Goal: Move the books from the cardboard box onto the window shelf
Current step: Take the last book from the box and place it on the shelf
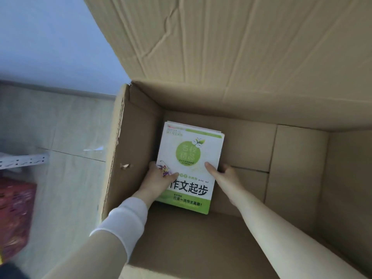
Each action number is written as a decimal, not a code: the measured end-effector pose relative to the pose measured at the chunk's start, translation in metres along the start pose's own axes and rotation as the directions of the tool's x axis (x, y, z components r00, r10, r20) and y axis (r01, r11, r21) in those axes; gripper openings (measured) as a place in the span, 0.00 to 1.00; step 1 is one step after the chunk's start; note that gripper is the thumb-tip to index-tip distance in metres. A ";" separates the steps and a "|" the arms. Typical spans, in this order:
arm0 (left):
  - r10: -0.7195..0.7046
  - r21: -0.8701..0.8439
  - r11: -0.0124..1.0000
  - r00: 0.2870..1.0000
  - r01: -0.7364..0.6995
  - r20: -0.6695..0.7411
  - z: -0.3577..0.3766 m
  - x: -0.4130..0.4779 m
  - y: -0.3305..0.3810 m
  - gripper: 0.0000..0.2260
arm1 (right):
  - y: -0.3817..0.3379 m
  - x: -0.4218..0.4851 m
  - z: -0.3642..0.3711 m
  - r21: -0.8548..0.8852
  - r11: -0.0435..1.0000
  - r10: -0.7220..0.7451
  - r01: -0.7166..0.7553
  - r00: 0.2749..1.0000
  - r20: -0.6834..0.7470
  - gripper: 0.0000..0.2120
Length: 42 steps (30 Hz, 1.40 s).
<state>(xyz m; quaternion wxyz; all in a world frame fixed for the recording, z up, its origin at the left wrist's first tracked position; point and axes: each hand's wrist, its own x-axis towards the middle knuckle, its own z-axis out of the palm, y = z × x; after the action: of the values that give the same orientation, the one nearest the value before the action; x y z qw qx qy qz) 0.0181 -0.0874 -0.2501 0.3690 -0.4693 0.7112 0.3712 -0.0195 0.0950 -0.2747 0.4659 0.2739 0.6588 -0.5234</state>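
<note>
Book stack (191, 158) sits in the cardboard box (298, 170) bottom corner, between both hands. Left hand (159, 176) and right hand (223, 174) clamp opposite edges, thumbs on cover, likely to lift the stack together.

One view only, head cam, wide-angle, worn on the person's head. Looks fwd and steeply down, nearly straight into the open box (241, 228), close enough that box fills most of the frame. Far flap (221, 47) rises across the top right. Both forearms enter from the bottom edge and reach away from the cam; left hand (157, 178) and right hand (223, 174) sit near centre at the book (191, 158). Floor (66, 137) and wall (50, 37) show on the left. Edges bend, left side blurred. No 2nd view, so no overlap.
</note>
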 end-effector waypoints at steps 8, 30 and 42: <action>-0.047 -0.185 0.979 0.982 0.081 0.182 -0.001 0.007 -0.009 0.19 | -0.002 0.004 -0.029 0.079 0.988 0.120 -0.133 0.981 0.154 0.18; 0.275 -0.290 0.947 0.808 -0.135 0.521 -0.040 -0.157 0.018 0.34 | -0.050 -0.166 -0.106 0.126 0.991 -0.064 0.049 0.990 0.122 0.07; 0.317 -0.627 0.769 0.927 -0.127 0.201 -0.150 -0.422 -0.147 0.21 | -0.082 -0.430 0.024 -0.052 0.988 -0.117 0.144 0.931 0.347 0.11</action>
<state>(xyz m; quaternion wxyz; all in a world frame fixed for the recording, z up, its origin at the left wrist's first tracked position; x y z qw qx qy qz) 0.2516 -0.0942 0.1597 0.2551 -0.4129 0.5433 0.6850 0.0977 0.1019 0.1473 0.5477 0.1161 0.6041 -0.5671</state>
